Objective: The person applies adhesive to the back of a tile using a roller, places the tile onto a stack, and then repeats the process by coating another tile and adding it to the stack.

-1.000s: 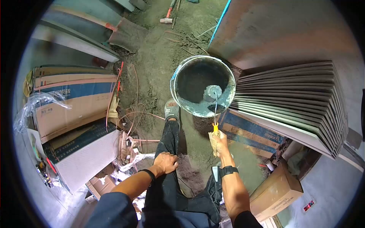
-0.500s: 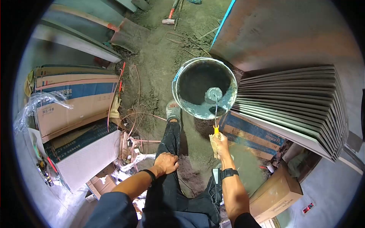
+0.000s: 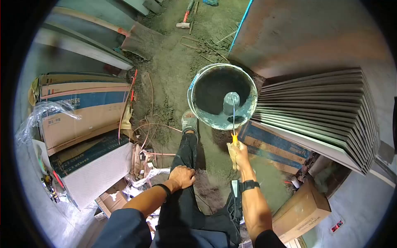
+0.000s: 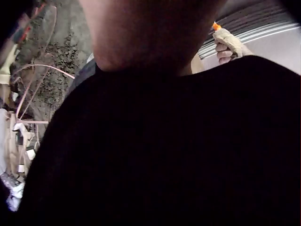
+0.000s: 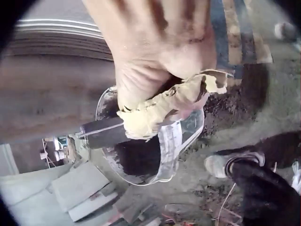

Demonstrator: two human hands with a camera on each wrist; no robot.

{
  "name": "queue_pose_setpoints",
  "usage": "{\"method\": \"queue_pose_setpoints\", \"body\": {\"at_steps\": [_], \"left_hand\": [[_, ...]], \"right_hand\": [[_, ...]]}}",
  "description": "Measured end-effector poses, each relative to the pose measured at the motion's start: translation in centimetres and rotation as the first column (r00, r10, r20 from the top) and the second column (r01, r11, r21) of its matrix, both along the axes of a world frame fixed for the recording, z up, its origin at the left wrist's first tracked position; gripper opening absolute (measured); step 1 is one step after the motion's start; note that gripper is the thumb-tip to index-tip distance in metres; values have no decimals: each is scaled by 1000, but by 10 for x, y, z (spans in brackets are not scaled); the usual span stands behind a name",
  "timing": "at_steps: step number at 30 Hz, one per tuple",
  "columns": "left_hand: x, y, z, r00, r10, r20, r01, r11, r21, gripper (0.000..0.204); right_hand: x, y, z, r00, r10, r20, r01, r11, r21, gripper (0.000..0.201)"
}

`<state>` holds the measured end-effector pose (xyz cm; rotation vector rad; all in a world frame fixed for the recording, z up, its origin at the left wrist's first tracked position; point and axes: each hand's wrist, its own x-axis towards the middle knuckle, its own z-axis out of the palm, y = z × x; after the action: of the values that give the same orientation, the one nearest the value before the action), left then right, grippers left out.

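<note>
My right hand (image 3: 240, 157) grips the yellow handle (image 3: 235, 139) of a paint roller (image 3: 231, 103). Pale, torn wrapping (image 5: 160, 110) covers the grip under my fingers in the right wrist view. The roller's coated grey head is inside a large round bucket (image 3: 211, 119), over the dark contents (image 3: 211, 89). Grey-white smears line the bucket's near inner wall. On my left knee rests my left hand (image 3: 181, 177), fingers loosely bent and holding nothing.
Stacked grey tiles (image 3: 314, 111) stand right of the bucket, beside a flattened blue-striped carton (image 3: 273, 144). Tile cartons (image 3: 82, 107) lean at left near loose pink tubing (image 3: 155, 124). A hammer (image 3: 183, 25) lies on the dirty floor ahead. A brown box (image 3: 300, 208) stands at lower right.
The roller head has tipped within the bucket, showing more of its long side now. My right hand keeps its grip, and the left hand stays on the knee.
</note>
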<state>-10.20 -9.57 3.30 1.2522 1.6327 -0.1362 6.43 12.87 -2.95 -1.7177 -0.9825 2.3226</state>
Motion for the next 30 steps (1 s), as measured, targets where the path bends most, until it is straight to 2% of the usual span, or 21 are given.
{"method": "queue_pose_setpoints", "body": {"at_steps": [1, 2, 3, 5, 9, 10, 11, 13, 15, 16, 20, 21, 23, 24, 25, 27, 28, 30], "left_hand": [[-1, 0, -2, 1000, 5, 0, -5, 1000, -1, 35], [2, -2, -2, 1000, 3, 3, -3, 1000, -20, 35], [4, -2, -2, 1000, -6, 1, 6, 999, -37, 35], [9, -1, 1, 1000, -20, 16, 20, 999, -37, 35], [3, 2, 1, 1000, -5, 12, 5, 999, -44, 35], [4, 1, 2, 1000, -14, 19, 15, 998, -55, 36], [4, 2, 2, 999, -28, 19, 29, 998, -62, 36], [6, 1, 2, 999, -38, 19, 39, 998, -52, 36], [4, 0, 1, 1000, -17, 4, 18, 999, -36, 36], [3, 0, 0, 1000, -8, 10, 8, 999, -35, 35], [3, 4, 4, 999, -21, 27, 23, 998, -61, 35], [3, 4, 3, 999, -24, 21, 25, 998, -56, 35], [2, -5, -3, 999, 40, 12, -41, 998, 53, 32], [1, -7, -5, 999, 41, 5, -41, 998, 43, 32], [1, -3, -4, 999, 48, 7, -48, 998, 45, 32], [-1, 3, 3, 1000, 22, 5, -22, 999, -33, 32], [0, 1, 1, 1000, 19, 18, -20, 1000, 11, 31], [-3, 3, 0, 1000, 11, 20, -11, 1000, -3, 34]], "right_hand": [[7, -3, -2, 997, -70, -38, 70, 997, 23, 15], [15, -2, -6, 999, 29, -21, -28, 998, 57, 14], [8, -3, -4, 999, -13, 38, 9, 996, 92, 13], [0, 11, -10, 999, 43, 12, -43, 999, -14, 13], [8, -4, -6, 999, -41, 30, 39, 998, 57, 14], [13, 0, 6, 999, -31, -23, 30, 997, -76, 14], [11, -2, 2, 997, -69, -34, 67, 997, -48, 15], [4, 6, -6, 997, 68, 42, -67, 997, -36, 15], [4, 4, -4, 999, 26, 30, -28, 999, 40, 15], [7, -4, -4, 998, -26, -53, 28, 999, 42, 13], [-4, 7, -4, 999, 38, 33, -39, 998, 53, 13], [-11, 18, 3, 998, 60, 32, -60, 998, 11, 12], [-6, 12, 2, 997, 74, 36, -76, 996, 52, 11], [9, 3, -13, 997, 67, 46, -70, 995, 66, 12], [13, -4, -10, 1000, 8, 7, -8, 997, 71, 13], [16, -7, -16, 998, 33, 45, -37, 994, 100, 13], [10, 1, -7, 996, 75, 49, -75, 997, -3, 14], [4, 8, 3, 992, 113, 61, -116, 992, 43, 14]]}}
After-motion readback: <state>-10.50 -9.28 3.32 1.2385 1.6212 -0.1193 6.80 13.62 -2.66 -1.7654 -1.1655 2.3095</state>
